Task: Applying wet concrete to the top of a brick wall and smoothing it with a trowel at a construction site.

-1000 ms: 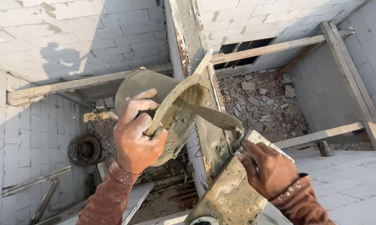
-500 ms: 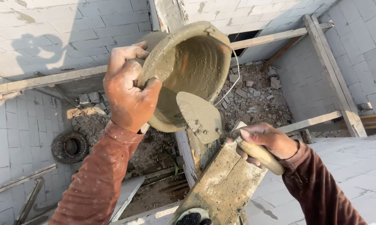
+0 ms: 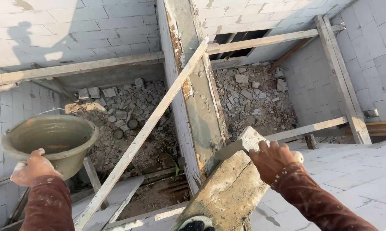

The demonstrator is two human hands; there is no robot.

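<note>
Now left hand (image 3: 32, 167) grips mortar-smeared bucket (image 3: 51, 141), apparently empty inside.

Bucket (image 3: 51, 139) at left, formwork column (image 3: 199, 98) in the middle, rubble (image 3: 253, 96) behind, trowel (image 3: 231, 149) right of column
</note>
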